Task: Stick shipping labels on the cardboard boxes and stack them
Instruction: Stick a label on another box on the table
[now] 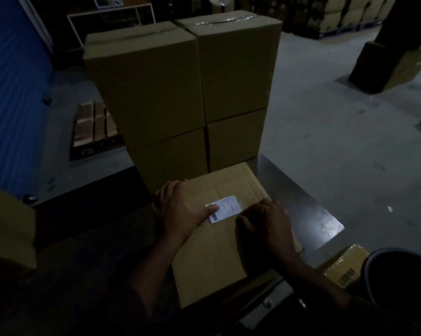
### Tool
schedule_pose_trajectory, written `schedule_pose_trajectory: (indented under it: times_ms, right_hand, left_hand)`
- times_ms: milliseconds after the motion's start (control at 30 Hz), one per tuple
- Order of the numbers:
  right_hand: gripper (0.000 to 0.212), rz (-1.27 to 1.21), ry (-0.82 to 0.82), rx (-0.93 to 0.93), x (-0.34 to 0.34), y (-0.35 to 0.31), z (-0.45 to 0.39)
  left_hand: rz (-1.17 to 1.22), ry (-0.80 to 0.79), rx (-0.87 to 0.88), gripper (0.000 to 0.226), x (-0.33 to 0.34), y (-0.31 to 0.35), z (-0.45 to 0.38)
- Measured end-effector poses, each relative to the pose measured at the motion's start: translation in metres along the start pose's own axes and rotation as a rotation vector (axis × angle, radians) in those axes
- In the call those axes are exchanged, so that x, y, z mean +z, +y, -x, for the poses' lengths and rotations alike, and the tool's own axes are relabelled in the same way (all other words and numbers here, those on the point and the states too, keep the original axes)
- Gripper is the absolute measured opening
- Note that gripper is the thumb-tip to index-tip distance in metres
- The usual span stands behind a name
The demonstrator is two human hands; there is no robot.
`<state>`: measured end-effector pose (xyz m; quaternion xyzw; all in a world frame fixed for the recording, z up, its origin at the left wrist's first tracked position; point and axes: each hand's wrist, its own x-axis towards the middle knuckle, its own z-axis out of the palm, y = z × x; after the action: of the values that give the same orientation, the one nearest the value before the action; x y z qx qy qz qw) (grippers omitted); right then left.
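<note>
Box point(219, 241) lies flat on the steel table point(308, 214), far edge butting the stack point(180, 98) at 12 o'clock; bare tabletop at 3 o'clock. White label point(225, 209) with barcode sits on the box top. Left hand point(178, 209) spread flat, thumb pressing the label. Right hand point(265, 226) fingers curled at the label's 3 o'clock edge; can't tell if pinching. Stack: four boxes visible, two by two.

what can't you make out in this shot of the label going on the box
- Printed text on the shipping label, head view: too small and dim to read; the left hand thumb covers its left edge.
- Right hand fingertips: curled under the knuckles, so any contact with the label is hidden.
- The cardboard box near edge: lost in shadow under the forearms.
- Dark round container at lower right: cut off by the frame edge.
- Stacked boxes: no label shows on the faces in view.
</note>
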<state>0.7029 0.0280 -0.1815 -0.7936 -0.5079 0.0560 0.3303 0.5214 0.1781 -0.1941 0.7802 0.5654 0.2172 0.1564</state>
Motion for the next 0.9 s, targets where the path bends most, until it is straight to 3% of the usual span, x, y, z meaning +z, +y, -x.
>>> schedule_pose_trajectory:
  times_ms: [200, 333, 500, 733, 900]
  right_hand:
    - [0.011, 0.005, -0.005, -0.024, 0.0, 0.0, 0.0]
    - [0.025, 0.04, -0.055, -0.006, 0.0, 0.001, -0.006]
    - [0.014, 0.015, -0.107, -0.054, -0.004, 0.008, -0.021]
    - [0.035, 0.13, -0.187, -0.137, -0.004, 0.005, -0.05]
    - [0.046, 0.209, -0.232, -0.23, -0.004, 0.008, -0.068]
  left_hand:
    - [0.021, -0.014, 0.007, 0.13, -0.003, 0.003, 0.002]
    - [0.065, -0.023, -0.011, 0.133, -0.007, 0.007, 0.005]
    - [0.14, -0.006, -0.058, 0.143, -0.005, 0.006, 0.009]
    - [0.175, -0.018, -0.177, 0.162, -0.012, 0.006, 0.043]
    - [0.284, -0.056, -0.196, 0.154, -0.01, 0.006, 0.058]
